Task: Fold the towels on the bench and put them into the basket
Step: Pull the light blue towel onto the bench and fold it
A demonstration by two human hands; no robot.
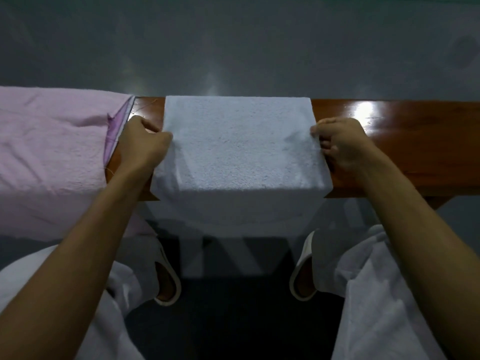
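Note:
A pale blue towel (pixel 237 146) lies across the brown wooden bench (pixel 415 141), and its near part hangs down over the front edge. My left hand (pixel 144 146) pinches the towel's left edge, and my right hand (pixel 340 144) pinches its right edge, both about halfway across the bench top. A pink towel (pixel 52 152) is spread over the bench to the left, its edge just beside my left hand. No basket is in view.
Grey floor (pixel 233 48) stretches beyond the bench. Below the bench I see my own legs in white trousers and two feet in white slippers (pixel 166 279). The bench's right part is bare wood.

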